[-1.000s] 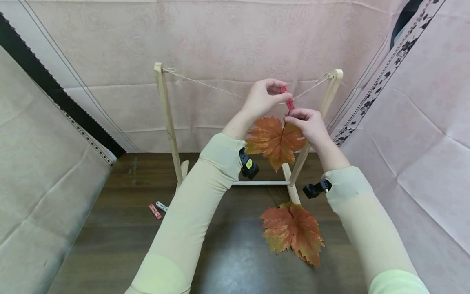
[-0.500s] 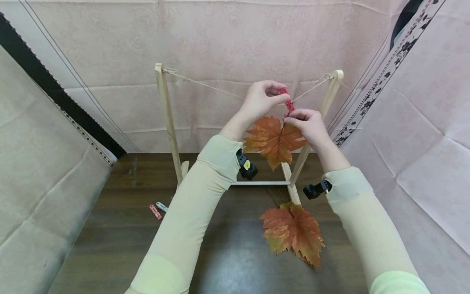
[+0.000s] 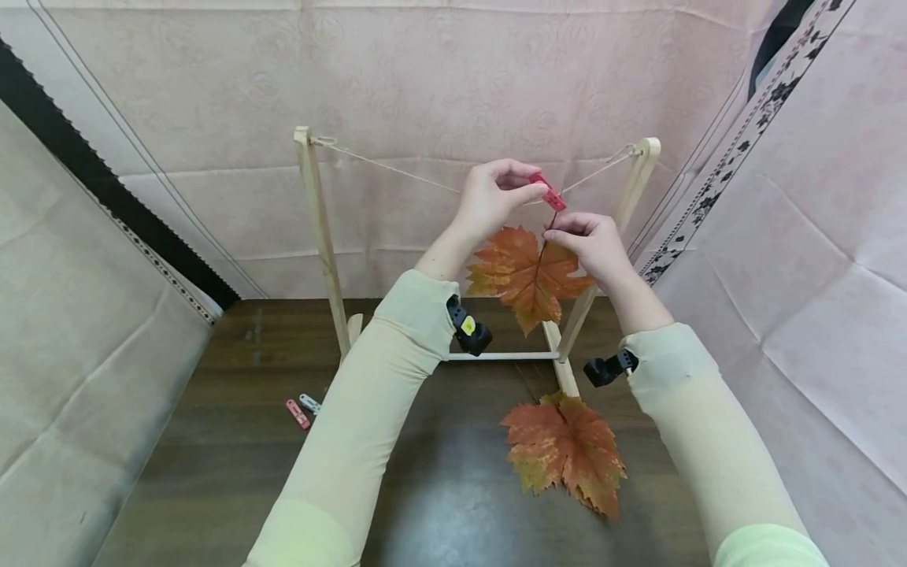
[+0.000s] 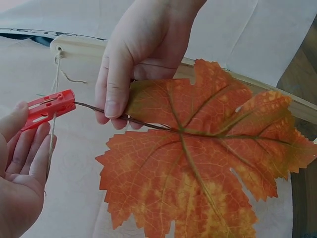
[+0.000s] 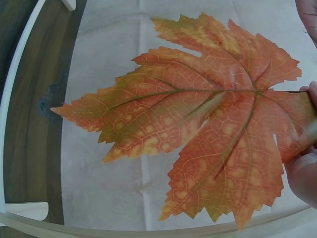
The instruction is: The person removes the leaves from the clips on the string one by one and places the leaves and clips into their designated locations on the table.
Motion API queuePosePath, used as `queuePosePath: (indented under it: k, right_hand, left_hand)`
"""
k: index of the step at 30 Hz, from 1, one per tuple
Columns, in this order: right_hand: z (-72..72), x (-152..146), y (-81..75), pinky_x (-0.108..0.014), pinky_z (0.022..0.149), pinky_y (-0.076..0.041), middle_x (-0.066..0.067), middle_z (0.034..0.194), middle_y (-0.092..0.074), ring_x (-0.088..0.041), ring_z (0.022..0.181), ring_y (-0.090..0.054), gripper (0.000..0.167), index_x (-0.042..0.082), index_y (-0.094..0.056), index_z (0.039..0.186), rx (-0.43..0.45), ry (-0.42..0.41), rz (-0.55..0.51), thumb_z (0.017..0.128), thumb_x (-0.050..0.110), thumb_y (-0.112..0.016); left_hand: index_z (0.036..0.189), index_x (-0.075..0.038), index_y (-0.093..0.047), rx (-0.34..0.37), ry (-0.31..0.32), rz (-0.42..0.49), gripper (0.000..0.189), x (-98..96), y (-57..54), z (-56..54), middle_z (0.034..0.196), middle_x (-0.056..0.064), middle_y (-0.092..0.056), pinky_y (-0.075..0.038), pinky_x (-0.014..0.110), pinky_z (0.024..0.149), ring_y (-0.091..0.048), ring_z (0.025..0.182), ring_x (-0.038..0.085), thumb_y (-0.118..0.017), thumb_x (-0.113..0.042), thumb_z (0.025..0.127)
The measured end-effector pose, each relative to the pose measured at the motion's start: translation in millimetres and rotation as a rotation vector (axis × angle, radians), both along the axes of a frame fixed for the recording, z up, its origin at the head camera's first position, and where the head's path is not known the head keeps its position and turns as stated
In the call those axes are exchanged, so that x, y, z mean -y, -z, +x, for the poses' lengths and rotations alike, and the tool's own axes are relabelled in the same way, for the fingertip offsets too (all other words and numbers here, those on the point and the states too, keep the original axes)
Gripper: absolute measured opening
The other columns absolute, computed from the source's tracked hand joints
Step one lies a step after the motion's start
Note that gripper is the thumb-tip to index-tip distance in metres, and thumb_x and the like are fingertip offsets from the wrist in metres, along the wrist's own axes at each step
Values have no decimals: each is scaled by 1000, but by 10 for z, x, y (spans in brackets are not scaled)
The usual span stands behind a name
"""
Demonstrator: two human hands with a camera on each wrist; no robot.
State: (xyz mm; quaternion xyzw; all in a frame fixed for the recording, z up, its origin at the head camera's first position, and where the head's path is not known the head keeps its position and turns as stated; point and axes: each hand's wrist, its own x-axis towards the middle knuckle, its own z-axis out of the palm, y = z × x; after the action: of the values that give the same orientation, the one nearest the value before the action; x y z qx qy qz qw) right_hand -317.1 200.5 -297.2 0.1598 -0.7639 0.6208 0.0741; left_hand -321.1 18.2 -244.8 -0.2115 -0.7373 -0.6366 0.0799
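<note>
My left hand point(image 3: 492, 197) pinches a red clothespin point(image 4: 52, 106) between thumb and fingers, up at the string point(image 3: 390, 167). In the left wrist view the string passes at the clothespin, whose nose meets the tip of a leaf stem point(image 4: 88, 106). Just below, my right hand point(image 3: 594, 246) pinches that stem near the base of an orange maple-like leaf point(image 3: 527, 276). The leaf hangs spread out below both hands and fills much of the right wrist view, where only part of the right hand point(image 5: 304, 176) shows at the edge.
Two wooden posts point(image 3: 322, 236) carry the string, joined low down by a white bar point(image 3: 503, 356). Stacked leaves point(image 3: 567, 453) lie on the dark table point(image 3: 453, 504). A pink clothespin point(image 3: 298, 414) and a pale blue one point(image 3: 309, 403) lie left of my left sleeve.
My left hand has moved slightly left and down, and the red clothespin has tilted further over. The right hand keeps its pinch on the stem, and the leaf has shifted slightly left.
</note>
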Motion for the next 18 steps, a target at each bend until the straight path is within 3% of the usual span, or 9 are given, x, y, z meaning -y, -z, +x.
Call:
queuePosePath:
  k: [4,12,18]
  right_hand:
    - [2,11,3,-12,73,-48,17,76,-67,1,78,-61,18,20,-71,79,13,13,22,85,4,-66]
    - [29,14,-7,-14,66,-48,18,78,-68,1,79,-61,8,13,-73,86,24,52,87,85,7,-68]
    - [51,28,30,-14,59,-48,19,80,-68,0,82,-61,12,22,-71,81,49,38,105,85,11,-69]
  left_hand:
    - [106,-4,-67,14,5,32,26,36,-12,2,101,12,-69,-52,20,76,-65,89,15,-70,-17,84]
    - [112,2,-63,3,39,214,30,131,0,-30,105,18,-65,-54,24,84,-65,91,18,-68,-9,84]
    - [112,3,-63,7,23,321,31,224,12,-64,104,16,-66,-52,24,88,-62,89,13,-68,-7,83]
